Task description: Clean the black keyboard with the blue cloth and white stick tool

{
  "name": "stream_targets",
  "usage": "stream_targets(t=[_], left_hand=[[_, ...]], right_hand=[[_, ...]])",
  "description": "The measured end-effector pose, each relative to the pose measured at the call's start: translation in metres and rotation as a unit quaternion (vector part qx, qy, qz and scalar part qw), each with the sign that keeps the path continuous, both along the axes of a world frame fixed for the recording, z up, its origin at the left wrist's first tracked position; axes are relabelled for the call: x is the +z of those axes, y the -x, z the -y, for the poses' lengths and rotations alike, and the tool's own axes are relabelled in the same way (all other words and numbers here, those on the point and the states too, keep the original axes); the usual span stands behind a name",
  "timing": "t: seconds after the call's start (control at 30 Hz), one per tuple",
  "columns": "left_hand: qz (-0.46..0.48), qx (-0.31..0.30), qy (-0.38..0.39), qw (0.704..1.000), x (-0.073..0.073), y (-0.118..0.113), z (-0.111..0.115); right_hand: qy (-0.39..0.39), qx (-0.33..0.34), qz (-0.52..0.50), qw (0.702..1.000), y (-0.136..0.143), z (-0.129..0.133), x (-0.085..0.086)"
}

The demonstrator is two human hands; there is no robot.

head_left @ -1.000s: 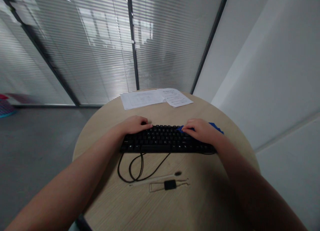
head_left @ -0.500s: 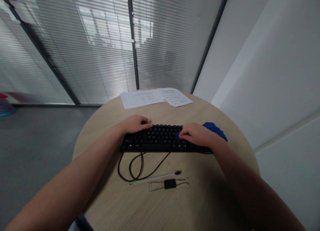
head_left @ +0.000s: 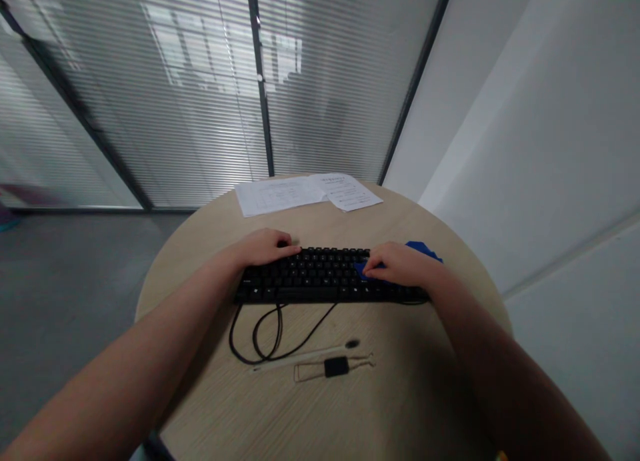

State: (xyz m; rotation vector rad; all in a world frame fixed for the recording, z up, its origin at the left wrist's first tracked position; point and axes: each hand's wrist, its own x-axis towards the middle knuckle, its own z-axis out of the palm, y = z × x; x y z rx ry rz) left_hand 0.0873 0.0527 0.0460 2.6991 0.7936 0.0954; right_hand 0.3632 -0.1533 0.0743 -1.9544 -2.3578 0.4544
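A black keyboard [head_left: 310, 278] lies across the round table. At its left end, my left hand [head_left: 265, 246] is closed on the far corner, thumb along the top edge and the other fingers mostly hidden. My right hand [head_left: 395, 262] pinches a blue cloth [head_left: 423, 249] and presses a bit of it onto the keys at the right. Part of the cloth spreads out behind that hand, beyond the keyboard's far edge.
On the near side lie the looped black cable [head_left: 255, 344], a slim pale stick with a dark tip [head_left: 310, 354] and a wire keycap puller [head_left: 336, 366] with a black middle. Printed papers [head_left: 305, 193] rest at the wooden table's [head_left: 200, 408] far edge, before blinds.
My right hand has slid slightly to the right over the keys with the blue cloth. My left hand stays on the keyboard's corner. The whole view has shifted a little.
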Motion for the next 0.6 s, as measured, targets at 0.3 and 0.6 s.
stream_targets(t=[0.3, 0.6], left_hand=[[-0.014, 0.002, -0.014, 1.0, 0.002, -0.001, 0.001], [-0.019, 0.006, -0.017, 1.0, 0.006, -0.001, 0.003]], right_hand=[[0.025, -0.026, 0.021, 0.999, -0.003, 0.003, 0.004], [0.044, -0.066, 0.013, 0.997, -0.011, 0.006, 0.005]])
